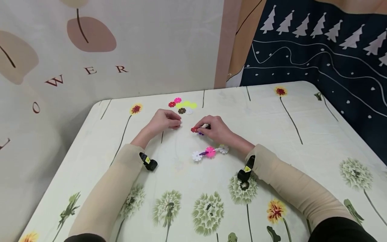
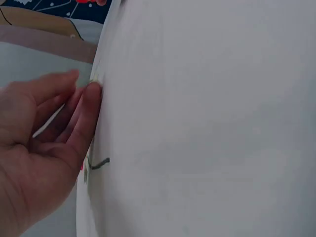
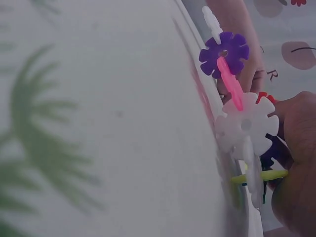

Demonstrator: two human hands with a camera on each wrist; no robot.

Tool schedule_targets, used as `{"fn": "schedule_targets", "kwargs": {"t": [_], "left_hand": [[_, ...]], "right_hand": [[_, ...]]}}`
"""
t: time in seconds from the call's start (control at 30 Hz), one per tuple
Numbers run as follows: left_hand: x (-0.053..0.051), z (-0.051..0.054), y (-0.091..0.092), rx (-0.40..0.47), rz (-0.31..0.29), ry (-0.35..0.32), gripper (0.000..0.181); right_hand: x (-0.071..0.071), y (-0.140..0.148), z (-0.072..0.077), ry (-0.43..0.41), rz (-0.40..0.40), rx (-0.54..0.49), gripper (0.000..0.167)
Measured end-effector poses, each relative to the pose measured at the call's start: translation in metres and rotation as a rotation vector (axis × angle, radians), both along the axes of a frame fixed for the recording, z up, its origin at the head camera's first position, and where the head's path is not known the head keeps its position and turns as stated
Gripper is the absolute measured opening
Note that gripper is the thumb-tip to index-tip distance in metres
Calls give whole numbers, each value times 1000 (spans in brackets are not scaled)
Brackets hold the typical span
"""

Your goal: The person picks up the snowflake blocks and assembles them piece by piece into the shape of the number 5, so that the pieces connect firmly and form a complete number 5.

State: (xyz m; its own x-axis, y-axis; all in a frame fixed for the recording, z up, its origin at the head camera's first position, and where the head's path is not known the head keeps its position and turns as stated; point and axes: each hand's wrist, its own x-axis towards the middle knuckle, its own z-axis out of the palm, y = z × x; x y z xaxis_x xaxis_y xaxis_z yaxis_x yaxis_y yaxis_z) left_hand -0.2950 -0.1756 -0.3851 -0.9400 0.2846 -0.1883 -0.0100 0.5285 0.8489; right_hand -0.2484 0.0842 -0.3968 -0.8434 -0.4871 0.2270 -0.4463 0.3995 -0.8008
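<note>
Pinching a red disc (image 1: pixel 194 129), your right grip (image 1: pixel 216 129) is near a disc chain (image 1: pixel 210 152); I can't tell if your left grip (image 1: pixel 164 120) holds anything.

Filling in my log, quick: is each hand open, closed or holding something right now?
Left hand: cannot tell whether it holds anything.
Right hand: closed, holding a red flower-shaped piece.

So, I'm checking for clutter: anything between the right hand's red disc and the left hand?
Nothing visible: in the head view, only table shows between the red disc and left hand; the chain lies nearer the person.
</note>
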Motion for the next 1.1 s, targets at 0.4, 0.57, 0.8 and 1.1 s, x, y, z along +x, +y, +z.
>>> {"fn": "schedule_targets", "kwargs": {"t": [0.4,0.57,0.8,1.1], "left_hand": [[-29,-6,26,-63,278,122,26],[-32,-7,31,-89,304,136,23],[-34,-3,32,-120,261,158,25],[-31,0,21,-199,153,87,30]], "right_hand": [[0,8,-1,13,51,-45,12],[0,8,0,-22,33,-61,12],[2,8,1,-49,-9,-50,11],[1,9,-1,-64,-35,-57,10]]}}
